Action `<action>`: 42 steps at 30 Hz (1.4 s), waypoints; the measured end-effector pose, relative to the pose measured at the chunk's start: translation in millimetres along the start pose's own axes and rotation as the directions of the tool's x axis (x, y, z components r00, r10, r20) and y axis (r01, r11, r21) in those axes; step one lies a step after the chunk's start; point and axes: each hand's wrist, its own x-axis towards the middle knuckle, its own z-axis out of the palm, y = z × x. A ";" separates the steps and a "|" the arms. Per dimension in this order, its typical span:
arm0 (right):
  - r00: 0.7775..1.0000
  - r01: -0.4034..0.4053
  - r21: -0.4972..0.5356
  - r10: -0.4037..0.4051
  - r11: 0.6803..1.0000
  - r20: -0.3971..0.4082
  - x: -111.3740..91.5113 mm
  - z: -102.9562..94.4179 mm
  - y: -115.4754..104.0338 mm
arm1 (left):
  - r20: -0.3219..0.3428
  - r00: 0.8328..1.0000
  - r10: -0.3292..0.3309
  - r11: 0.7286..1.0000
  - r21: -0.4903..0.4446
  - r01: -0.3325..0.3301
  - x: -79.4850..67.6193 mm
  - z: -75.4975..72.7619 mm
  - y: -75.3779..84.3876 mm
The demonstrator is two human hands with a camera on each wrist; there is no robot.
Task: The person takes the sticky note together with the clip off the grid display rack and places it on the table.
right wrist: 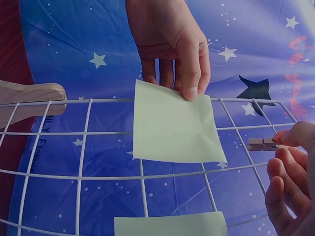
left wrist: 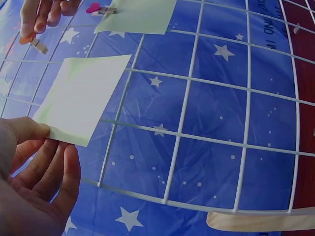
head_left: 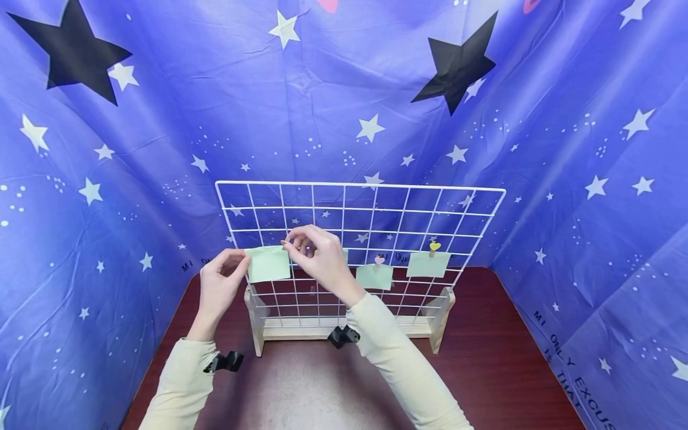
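Observation:
My left hand (head_left: 219, 283) pinches the left edge of a pale green paper note (head_left: 269, 264) between thumb and fingers. The note lies against the front of a white wire grid panel (head_left: 360, 185), near its left side. In my right hand (head_left: 322, 254), a small wooden clothespin (right wrist: 262, 144) with an orange end is pinched between thumb and forefinger. That clothespin is apart from the note, just off its upper right corner. Beyond it, another green note (left wrist: 138, 17) hangs by a clothespin with a magenta heart (left wrist: 93, 8); my right hand mostly covers this note in the head view.
Farther right hang a green note (head_left: 374, 278) with a pale pink heart clothespin (head_left: 379, 261) and one (head_left: 428, 265) with a yellow heart clothespin (head_left: 435, 246). Wooden feet (head_left: 442, 322) hold the grid upright on a dark red table (head_left: 500, 358). A blue star-patterned cloth (head_left: 322, 89) surrounds it.

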 end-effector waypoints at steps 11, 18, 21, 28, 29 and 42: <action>0.998 -0.045 0.040 0.044 0.998 0.049 -19.9 -9.1 3.6 | 0.013 1.000 -0.013 0.999 0.031 0.013 -9.4 -4.3 -7.8; 0.990 -0.117 0.115 0.108 0.986 0.087 -31.9 -11.8 5.8 | 0.002 1.000 -0.020 0.997 0.071 0.020 -18.6 -5.6 -39.4; 0.989 -0.131 0.115 0.122 0.985 0.082 -38.1 -12.8 8.1 | 0.001 0.999 -0.039 0.997 0.065 0.038 -22.9 -6.3 -54.7; 0.983 -0.173 0.081 0.166 0.982 0.080 -48.6 -15.6 13.0 | -0.013 0.998 -0.068 0.996 0.055 0.069 -31.8 -8.2 -61.1; 0.981 -0.181 0.079 0.174 0.980 0.085 -49.8 -15.9 13.9 | -0.015 0.997 -0.072 0.996 0.057 0.073 -32.6 -8.3 -61.2; 0.968 -0.226 0.035 0.220 0.974 0.123 -75.3 -25.5 26.2 | -0.012 0.993 -0.121 0.989 0.081 0.122 -46.2 -6.3 -53.7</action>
